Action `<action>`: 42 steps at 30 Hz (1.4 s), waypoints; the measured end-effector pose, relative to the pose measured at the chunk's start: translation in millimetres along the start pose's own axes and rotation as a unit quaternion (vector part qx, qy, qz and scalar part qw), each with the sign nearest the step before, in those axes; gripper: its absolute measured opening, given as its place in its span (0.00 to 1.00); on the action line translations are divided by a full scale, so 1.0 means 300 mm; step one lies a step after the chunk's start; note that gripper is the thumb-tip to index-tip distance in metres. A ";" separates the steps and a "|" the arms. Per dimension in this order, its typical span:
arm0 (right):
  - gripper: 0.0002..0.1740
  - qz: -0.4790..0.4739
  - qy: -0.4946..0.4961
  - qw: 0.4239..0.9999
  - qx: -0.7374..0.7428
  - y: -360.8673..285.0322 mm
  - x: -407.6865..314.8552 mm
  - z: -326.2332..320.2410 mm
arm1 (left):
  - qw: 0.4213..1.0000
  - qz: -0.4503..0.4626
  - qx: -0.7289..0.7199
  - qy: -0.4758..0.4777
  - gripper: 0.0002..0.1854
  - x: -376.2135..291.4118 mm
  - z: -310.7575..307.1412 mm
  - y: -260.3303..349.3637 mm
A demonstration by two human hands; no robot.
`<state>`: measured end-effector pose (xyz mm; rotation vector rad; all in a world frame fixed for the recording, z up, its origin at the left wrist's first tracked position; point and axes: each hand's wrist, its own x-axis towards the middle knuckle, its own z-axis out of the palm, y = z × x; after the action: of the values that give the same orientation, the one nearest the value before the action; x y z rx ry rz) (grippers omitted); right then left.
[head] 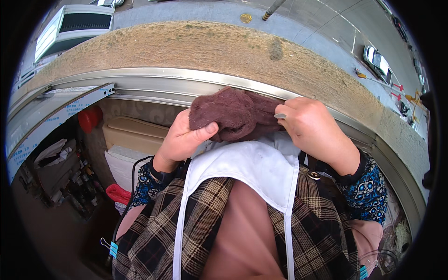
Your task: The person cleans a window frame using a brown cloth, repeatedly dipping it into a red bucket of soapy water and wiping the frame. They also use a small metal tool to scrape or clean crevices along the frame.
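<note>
A bunched maroon plush cloth (224, 112) is held between my two hands, just over the metal window track (154, 87). My left hand (183, 134) grips its left side, with the thumb in front and the fingers hidden behind the folds. The cloth's right end is pinched by my right hand (308, 122). A small flat grey piece (280, 116) shows at those fingertips; what it is I cannot tell. Below the cloth, a white apron (241, 161) covers my chest over a plaid garment.
Beyond the track runs a rough outer ledge (210, 45), with a street and parked cars (376, 59) far below. A sliding window sash (59, 115) with printed protective film stands at the left. Indoors are a beige padded piece (134, 131), a red object (90, 119) and a black cable (131, 196).
</note>
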<state>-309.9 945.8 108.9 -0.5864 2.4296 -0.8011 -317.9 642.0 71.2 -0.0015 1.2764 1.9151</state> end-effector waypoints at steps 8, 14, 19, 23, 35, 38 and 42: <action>0.05 0.123 0.077 0.976 -0.163 0.111 -0.321 -0.001 | 0.966 -0.122 0.037 -0.224 0.23 0.237 0.167 0.046; 0.07 0.256 0.178 0.869 -0.383 0.171 -0.423 -0.149 | 0.883 0.051 -0.327 -0.332 0.29 0.346 0.164 0.148; 0.05 0.256 0.475 0.832 -0.126 0.128 -0.536 -0.090 | 0.840 0.264 -0.297 -0.370 0.33 0.283 0.075 0.478; 0.02 0.265 0.625 0.728 0.097 0.175 -0.642 0.099 | 0.850 0.512 0.120 -0.036 0.40 0.317 0.121 0.464; 0.02 0.328 0.644 0.574 0.385 0.005 -0.585 0.723 | 0.855 0.172 0.351 -0.342 0.32 0.472 0.558 0.054; 0.01 0.260 0.623 0.614 0.410 0.001 -0.589 0.754 | 0.725 0.249 0.536 -0.353 0.27 0.590 0.700 -0.012; 0.01 0.305 0.660 0.532 0.435 0.041 -0.660 0.810 | 0.601 0.330 0.638 -0.350 0.23 0.685 0.866 -0.179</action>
<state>-17.1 959.7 -2.6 1.7770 2.2315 -2.3407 -314.6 977.7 71.4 1.9661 1.8362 0.7613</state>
